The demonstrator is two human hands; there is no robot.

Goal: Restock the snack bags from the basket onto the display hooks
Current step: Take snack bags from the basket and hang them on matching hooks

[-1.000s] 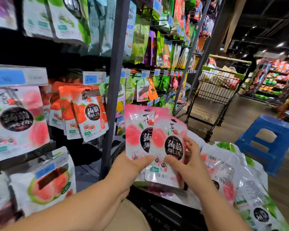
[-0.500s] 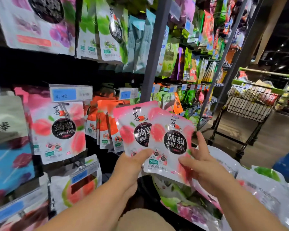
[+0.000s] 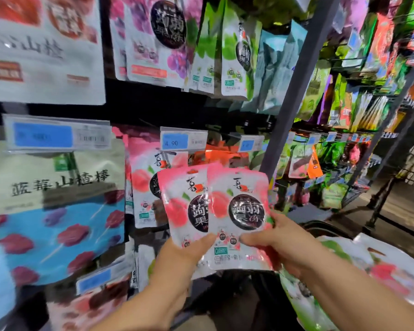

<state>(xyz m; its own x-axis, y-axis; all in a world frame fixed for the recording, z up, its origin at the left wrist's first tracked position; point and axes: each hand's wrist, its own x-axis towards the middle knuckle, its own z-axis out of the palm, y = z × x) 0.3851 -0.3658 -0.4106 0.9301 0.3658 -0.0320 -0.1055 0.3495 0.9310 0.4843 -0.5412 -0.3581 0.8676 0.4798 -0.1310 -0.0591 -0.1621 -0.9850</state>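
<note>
Two peach bags (image 3: 237,211) pinched, left hand (image 3: 177,261), right hand (image 3: 289,247); hung stock (image 3: 144,177) w/ price tags (image 3: 182,141) behind; aisle (image 3: 397,211) rt.

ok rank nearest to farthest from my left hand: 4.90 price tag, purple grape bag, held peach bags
1. held peach bags, gripped by the left hand
2. 4.90 price tag, just above
3. purple grape bag, top row

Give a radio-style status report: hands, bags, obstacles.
Left hand holds rear peach bag; right hand holds front peach bag. Neither hooked yet. Hung peach bags behind.
</note>
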